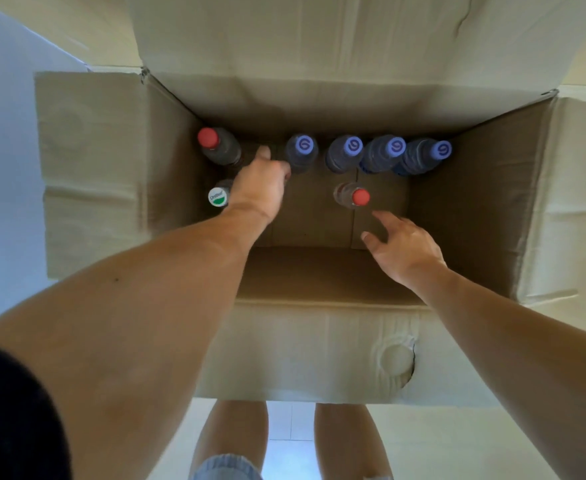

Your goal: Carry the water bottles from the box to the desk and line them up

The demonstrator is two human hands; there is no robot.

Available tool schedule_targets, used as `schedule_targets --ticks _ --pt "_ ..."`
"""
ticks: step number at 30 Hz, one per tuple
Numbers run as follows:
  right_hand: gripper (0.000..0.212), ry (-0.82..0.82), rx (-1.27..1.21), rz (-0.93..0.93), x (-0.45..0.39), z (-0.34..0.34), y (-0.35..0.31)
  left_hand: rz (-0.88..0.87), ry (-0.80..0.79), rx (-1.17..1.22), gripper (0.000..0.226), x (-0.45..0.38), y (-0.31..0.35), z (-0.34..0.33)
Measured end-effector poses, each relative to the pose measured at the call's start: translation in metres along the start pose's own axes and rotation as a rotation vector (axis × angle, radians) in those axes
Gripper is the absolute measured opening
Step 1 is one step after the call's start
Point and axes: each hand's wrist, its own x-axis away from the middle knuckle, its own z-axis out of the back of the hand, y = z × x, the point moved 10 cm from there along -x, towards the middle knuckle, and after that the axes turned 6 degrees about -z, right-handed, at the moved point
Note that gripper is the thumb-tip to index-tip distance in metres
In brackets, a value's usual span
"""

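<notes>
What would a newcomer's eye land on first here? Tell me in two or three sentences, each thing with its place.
First, the big open cardboard box filling the view, with upright bottles inside: four purple-capped bottles in a row along the far wall and a red-capped bottle at that row's left end. Next, two bare arms reaching in: the left hand deep among the bottles at the left, the right hand spread open just short of a lone red-capped bottle.
</notes>
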Motion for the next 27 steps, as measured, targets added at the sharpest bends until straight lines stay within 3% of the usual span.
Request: schedule_targets --ticks 11,19,24,27 --pt "0.056 -0.022 -0.022 -0.019 -0.013 -0.003 0.013 -0.013 -0.047 0.037 0.028 -0.003 0.039 -0.054" --pt "0.058 -0.051 -0.036 -0.04 -0.018 -0.007 0.013 -0.049 -0.054 0.025 0.062 -0.01 0.022 -0.033" --pt "0.053 -0.042 -0.043 -0.021 -0.015 -0.003 -0.004 -0.049 0.128 -0.329 0.05 -0.001 -0.006 0.025" --pt "0.054 -0.046 -0.042 -0.004 -0.017 -0.004 -0.019 0.006 0.097 -0.598 0.046 -0.002 -0.031 0.046"
